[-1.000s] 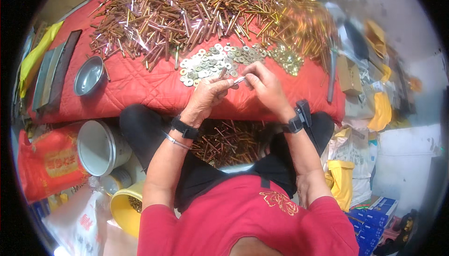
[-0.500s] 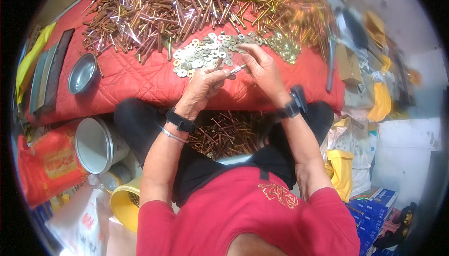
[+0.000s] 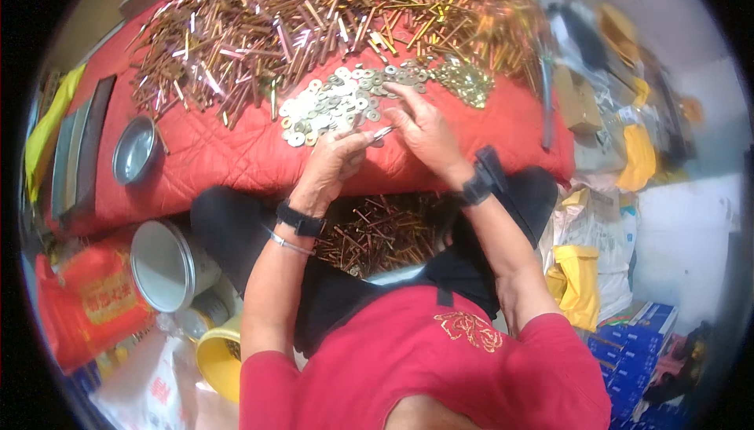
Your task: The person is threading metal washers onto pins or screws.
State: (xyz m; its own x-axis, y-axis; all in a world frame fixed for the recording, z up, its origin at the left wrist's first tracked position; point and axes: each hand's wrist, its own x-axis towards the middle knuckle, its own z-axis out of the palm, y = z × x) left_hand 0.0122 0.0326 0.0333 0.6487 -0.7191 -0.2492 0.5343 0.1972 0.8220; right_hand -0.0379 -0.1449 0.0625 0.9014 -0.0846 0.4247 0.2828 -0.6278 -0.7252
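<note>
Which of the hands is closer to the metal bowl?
The left hand: it is to the right of the bowl, across a stretch of red cloth. The right hand is farther to the right, beyond the left one.

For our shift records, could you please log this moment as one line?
left hand: holds slim metal piece | right hand: near its end, contact unclear | washers: piled on red cover
</note>
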